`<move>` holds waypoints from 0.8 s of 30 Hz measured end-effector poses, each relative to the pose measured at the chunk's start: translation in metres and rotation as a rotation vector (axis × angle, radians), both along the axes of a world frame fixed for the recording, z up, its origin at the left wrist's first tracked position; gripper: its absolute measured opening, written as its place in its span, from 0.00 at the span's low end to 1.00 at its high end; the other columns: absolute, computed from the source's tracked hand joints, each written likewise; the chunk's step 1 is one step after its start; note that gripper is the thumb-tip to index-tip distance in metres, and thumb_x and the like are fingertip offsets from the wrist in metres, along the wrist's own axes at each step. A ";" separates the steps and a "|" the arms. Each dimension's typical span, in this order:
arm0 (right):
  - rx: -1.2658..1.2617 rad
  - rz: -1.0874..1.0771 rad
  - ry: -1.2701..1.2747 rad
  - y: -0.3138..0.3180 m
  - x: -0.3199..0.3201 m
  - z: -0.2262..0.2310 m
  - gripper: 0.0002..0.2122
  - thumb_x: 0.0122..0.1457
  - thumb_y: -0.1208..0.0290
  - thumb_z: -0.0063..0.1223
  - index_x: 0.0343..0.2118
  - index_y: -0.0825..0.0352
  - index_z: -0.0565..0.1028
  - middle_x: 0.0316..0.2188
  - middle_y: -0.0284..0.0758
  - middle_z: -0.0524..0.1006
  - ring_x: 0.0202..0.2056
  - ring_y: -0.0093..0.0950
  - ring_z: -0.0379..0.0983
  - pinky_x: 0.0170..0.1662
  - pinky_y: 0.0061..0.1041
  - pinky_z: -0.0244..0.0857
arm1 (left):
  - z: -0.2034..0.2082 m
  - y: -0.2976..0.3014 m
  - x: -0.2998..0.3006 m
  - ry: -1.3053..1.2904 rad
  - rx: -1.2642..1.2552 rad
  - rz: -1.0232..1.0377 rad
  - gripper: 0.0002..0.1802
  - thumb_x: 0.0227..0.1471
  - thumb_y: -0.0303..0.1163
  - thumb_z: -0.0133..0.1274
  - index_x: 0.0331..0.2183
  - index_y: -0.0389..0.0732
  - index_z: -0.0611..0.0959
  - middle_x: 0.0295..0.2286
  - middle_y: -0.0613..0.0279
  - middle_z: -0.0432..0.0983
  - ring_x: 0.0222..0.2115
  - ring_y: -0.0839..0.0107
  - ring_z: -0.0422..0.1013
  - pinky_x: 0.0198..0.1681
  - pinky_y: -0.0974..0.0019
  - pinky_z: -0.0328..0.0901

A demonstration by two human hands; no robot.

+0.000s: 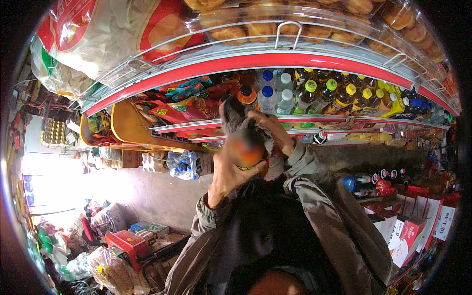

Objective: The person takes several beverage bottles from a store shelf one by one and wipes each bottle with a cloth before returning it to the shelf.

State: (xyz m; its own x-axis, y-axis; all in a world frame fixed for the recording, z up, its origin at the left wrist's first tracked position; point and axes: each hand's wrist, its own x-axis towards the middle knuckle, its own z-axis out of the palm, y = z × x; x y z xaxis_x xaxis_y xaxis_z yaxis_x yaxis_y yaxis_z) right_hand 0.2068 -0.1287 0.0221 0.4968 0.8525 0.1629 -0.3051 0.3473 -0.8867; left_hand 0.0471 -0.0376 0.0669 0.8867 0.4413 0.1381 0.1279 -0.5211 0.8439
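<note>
In front of my chest, my left hand [227, 173] is wrapped round the lower side of a rounded orange-red container [246, 155]. Its upper part is smeared by blur, so its exact kind does not show. My right hand [273, 132] grips a grey cloth [237, 118] that lies against the container's far and right sides. One end of the cloth sticks up toward the shelf, and another bit hangs below my right hand. Just beyond my hands, capped drink bottles [309, 93] stand in rows on a shelf, beside red packets [191, 109] on the left.
A red-edged upper shelf [246, 61] crosses overhead, carrying packaged bread rolls [265, 29] and a large plastic bag [113, 29]. Wrapped bottles [183, 166] stand on the floor at left. Lower left holds a red box [129, 243]; cartons [410, 236] are stacked at right.
</note>
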 end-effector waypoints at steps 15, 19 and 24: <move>0.164 0.258 1.021 -0.002 -0.029 -0.114 0.21 0.70 0.63 0.42 0.61 0.70 0.64 0.58 0.38 0.71 0.56 0.31 0.71 0.62 0.33 0.62 | 0.004 -0.016 0.032 -0.568 -0.184 0.327 0.26 0.32 0.28 0.67 0.38 0.35 0.76 0.30 0.60 0.75 0.29 0.67 0.72 0.38 0.66 0.68; 0.682 0.414 0.550 -0.014 -0.041 -0.083 0.21 0.70 0.64 0.40 0.61 0.71 0.65 0.59 0.39 0.70 0.56 0.33 0.69 0.64 0.33 0.59 | 0.010 -0.025 0.035 -0.485 -0.407 0.137 0.35 0.32 0.31 0.74 0.44 0.36 0.76 0.41 0.56 0.72 0.39 0.60 0.71 0.49 0.60 0.66; 0.540 0.437 1.021 -0.051 -0.022 -0.077 0.26 0.70 0.50 0.37 0.59 0.67 0.67 0.55 0.43 0.74 0.52 0.38 0.74 0.56 0.44 0.68 | 0.023 -0.008 0.031 -0.301 -0.097 -0.058 0.40 0.31 0.28 0.76 0.48 0.36 0.75 0.44 0.55 0.72 0.47 0.63 0.70 0.53 0.59 0.65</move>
State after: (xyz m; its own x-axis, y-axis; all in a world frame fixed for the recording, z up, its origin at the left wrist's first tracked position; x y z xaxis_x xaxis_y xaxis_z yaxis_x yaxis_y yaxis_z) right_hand 0.1846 -0.1794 -0.0545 0.2936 0.9226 0.2503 -0.9556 0.2901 0.0514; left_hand 0.0782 -0.0459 0.0897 0.8364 0.4153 0.3577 -0.1624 -0.4355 0.8854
